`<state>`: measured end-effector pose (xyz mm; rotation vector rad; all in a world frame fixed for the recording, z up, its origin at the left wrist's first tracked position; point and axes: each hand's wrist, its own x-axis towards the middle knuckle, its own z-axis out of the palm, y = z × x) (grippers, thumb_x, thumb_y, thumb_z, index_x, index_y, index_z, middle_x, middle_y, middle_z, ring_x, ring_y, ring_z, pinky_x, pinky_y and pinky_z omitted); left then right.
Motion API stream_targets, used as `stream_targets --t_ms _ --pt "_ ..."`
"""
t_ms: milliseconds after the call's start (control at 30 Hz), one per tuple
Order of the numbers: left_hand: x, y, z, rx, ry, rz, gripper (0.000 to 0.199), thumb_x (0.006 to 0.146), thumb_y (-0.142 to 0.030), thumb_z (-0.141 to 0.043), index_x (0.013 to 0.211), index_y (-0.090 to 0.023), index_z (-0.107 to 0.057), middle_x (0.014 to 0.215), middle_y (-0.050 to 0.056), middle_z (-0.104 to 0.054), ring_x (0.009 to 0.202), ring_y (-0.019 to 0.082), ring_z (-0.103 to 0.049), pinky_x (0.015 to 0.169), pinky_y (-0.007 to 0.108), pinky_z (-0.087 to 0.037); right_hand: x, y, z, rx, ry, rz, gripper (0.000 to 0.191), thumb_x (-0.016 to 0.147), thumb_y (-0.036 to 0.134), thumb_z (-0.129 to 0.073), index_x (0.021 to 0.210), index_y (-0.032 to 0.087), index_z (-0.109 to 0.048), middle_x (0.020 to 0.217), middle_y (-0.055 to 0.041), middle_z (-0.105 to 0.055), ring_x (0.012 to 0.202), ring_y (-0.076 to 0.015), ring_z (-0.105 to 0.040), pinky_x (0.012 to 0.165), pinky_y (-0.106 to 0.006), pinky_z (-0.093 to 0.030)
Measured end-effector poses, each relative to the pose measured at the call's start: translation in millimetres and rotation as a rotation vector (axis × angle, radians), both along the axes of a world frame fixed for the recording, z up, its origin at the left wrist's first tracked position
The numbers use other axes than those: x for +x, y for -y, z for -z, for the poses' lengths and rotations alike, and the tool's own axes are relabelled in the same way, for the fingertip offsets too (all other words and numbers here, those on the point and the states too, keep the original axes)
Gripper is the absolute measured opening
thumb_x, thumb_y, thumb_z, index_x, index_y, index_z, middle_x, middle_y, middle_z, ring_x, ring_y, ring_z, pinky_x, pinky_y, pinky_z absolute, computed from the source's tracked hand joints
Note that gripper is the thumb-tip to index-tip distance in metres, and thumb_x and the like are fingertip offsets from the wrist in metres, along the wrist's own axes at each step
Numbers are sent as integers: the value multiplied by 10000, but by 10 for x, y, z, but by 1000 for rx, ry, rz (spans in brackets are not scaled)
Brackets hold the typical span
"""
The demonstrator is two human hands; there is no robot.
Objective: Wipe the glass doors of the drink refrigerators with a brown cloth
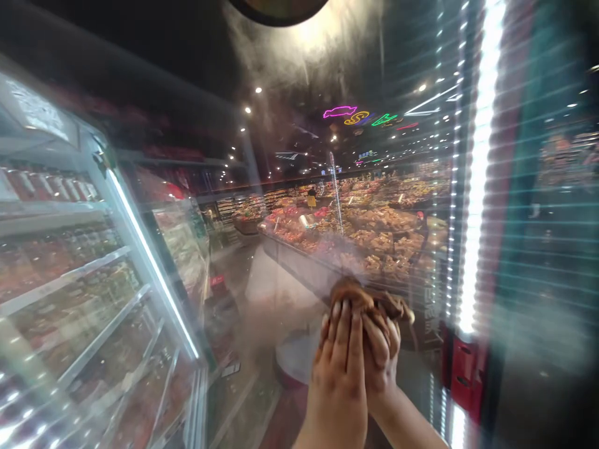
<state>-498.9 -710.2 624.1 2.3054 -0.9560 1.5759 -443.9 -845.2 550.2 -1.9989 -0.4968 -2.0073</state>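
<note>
Where the two forearms come up from the bottom edge, just right of centre, they converge so that the hands meet side by side at a brown cloth (352, 293). The left hand (340, 355) reaches upward with its back to the camera, fingers straight and close together, their tips on the cloth's lower edge. The right hand (381, 365) comes in at a slant from the lower right, its fingers bent around a bunched part of the cloth in a narrow, closed grip. Whether the left grip pinches any fabric I cannot tell, since its palm and thumb are hidden. The cloth lies crumpled above and between the hands, one loose end sticking out to the right; fingers cover much of it. It is up against a hazy glass pane (276, 293), though the actual contact is out of sight. Both forearms are cut off by the frame. Reflections and streaks blur the lit shelves (112, 252) at left, and glare washes out the light strip (482, 168) at right. Beyond the glass, the heaped display (388, 237) is too smeared to identify.
</note>
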Motion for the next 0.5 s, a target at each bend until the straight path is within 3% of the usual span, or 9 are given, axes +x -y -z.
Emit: stream_targets --t_ms 67,133,167,233,300,367,433,500 --pt "16 -17 449 53 -11 36 813 898 50 -391 1676 -90 -200 1575 138 -549 1533 236 -428 1188 385 -529 -160 16 258 46 59 66 828 784 182 -572 1514 561 -476 1674 147 -376 1431 -383 -546 730 -612 -701" --pt "38 11 618 54 -55 84 860 880 49 -386 1689 -118 -147 1563 135 -559 1511 243 -456 1161 394 -554 -235 22 284 68 91 94 800 809 181 -580 1541 488 -479 1667 125 -397 1346 -350 -626 725 -546 -707" --pt "41 17 575 45 -82 114 880 873 48 -380 1695 -136 -124 1577 133 -541 1509 242 -458 1161 399 -554 -236 0 195 95 100 97 784 832 187 -591 1555 464 -467 1640 93 -455 1306 -335 -653 780 -535 -705" --pt "33 -27 297 8 -125 168 912 863 44 -367 1702 -167 -79 1628 132 -472 1527 241 -429 1193 419 -525 -179 -126 -131 192 122 93 739 898 208 -593 1588 412 -424 1524 8 -603 1272 -315 -669 946 -555 -661" --pt "17 -171 -51 -49 -149 182 932 857 35 -362 1704 -174 -33 1678 140 -384 1568 246 -354 1250 459 -455 -89 -360 -498 269 126 81 667 951 215 -572 1584 369 -425 1406 -49 -681 1322 -314 -635 1067 -591 -585" --pt "1 -383 -230 -99 -175 144 957 843 34 -375 1704 -181 -17 1717 131 -301 1600 250 -273 1281 476 -401 -35 -625 -695 227 103 59 587 962 207 -564 1532 330 -496 1342 -76 -703 1395 -326 -578 1134 -612 -521" --pt "-16 -581 -116 -148 -162 79 952 841 35 -387 1704 -169 -42 1731 131 -262 1610 255 -234 1275 473 -409 -52 -798 -599 83 75 19 515 953 223 -548 1460 307 -580 1291 -85 -720 1419 -339 -552 1138 -606 -513" --pt "-34 -697 226 -172 -122 30 931 845 33 -389 1702 -148 -76 1724 141 -281 1606 254 -238 1240 453 -464 -125 -789 -259 -45 59 -22 484 931 244 -528 1393 331 -643 1240 -66 -738 1389 -333 -576 1090 -576 -553"
